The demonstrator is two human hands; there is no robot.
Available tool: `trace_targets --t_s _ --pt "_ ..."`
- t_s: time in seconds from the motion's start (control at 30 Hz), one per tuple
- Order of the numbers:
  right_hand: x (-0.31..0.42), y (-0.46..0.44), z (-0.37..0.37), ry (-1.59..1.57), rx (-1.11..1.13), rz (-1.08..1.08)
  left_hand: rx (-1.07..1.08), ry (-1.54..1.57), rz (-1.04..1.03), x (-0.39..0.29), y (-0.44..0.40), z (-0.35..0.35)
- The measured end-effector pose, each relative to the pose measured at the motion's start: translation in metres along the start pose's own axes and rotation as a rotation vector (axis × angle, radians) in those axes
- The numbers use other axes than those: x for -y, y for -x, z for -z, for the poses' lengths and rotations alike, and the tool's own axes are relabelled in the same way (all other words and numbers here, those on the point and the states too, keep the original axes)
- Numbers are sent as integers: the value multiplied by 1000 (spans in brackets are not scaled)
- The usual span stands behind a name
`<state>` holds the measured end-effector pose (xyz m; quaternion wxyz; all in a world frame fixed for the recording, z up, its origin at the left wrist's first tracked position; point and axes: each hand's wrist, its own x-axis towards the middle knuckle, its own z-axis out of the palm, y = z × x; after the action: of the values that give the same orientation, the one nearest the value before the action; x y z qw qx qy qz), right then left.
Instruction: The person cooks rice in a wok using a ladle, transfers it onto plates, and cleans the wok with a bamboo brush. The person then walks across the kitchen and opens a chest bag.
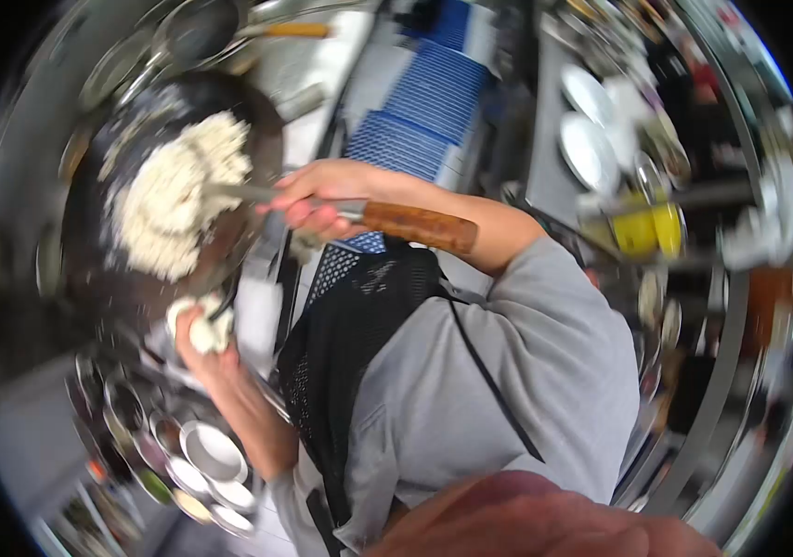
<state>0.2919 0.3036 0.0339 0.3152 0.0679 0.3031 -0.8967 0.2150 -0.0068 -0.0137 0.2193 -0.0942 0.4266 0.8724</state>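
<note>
A big dark wok (pixel 220 246) at the upper left holds a mound of pale, crumbly food (pixel 169 186) that looks like rice. My right hand (pixel 313 200) grips the metal shaft of a wok utensil with a wooden handle (pixel 420 226). The handle end lies back along my forearm. The utensil's head blends into the food, so I cannot tell whether it is a ladle or a spatula. At the wok's near rim, my left hand (pixel 197 343) is closed around a folded whitish cloth (pixel 206 325), held against the wok's dark ear handle.
Strainers (pixel 197 32) and a wooden-handled tool (pixel 294 30) lie beyond the wok. Several bowls, including a white bowl (pixel 214 452), stand at the lower left. White plates (pixel 589 153) sit on a steel counter at the right. Blue patterned mats (pixel 438 88) cover the floor. Blur softens the view.
</note>
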Motion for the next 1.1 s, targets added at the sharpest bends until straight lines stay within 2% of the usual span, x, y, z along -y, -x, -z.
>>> trace_targets --t_s 0.03,0.1,0.23,0.27,0.37,0.47,0.53,0.57,0.6,0.83,1.03,1.1 --pt "-3 6 -3 10 -12 39 -59 -9 -65 1 -1 -13" --pt "-4 32 -29 -61 -125 157 2 -3 -39 -2 -17 -16" --pt "1 99 -28 -128 -175 387 254 -97 121 5 -37 -83" --pt "0 115 -29 -134 -179 441 265 -88 59 16 -43 -99" --pt "3 164 -21 -211 -185 596 512 -155 246 42 -81 -143" --pt "16 187 -37 -221 -288 700 553 -45 352 76 -94 -192" --pt "20 228 -14 -284 -281 815 631 -156 492 103 -92 -249" --pt "23 242 -6 -312 -286 858 621 -151 452 126 -96 -269" --pt "26 256 -3 -316 -341 899 641 -164 506 145 -101 -286" --pt "26 352 44 -323 -440 1177 659 -199 839 248 -117 -356" --pt "22 404 72 -265 -766 1343 652 -247 920 264 -132 -372" --pt "25 423 90 -203 -1061 1247 655 -290 929 262 -135 -375"
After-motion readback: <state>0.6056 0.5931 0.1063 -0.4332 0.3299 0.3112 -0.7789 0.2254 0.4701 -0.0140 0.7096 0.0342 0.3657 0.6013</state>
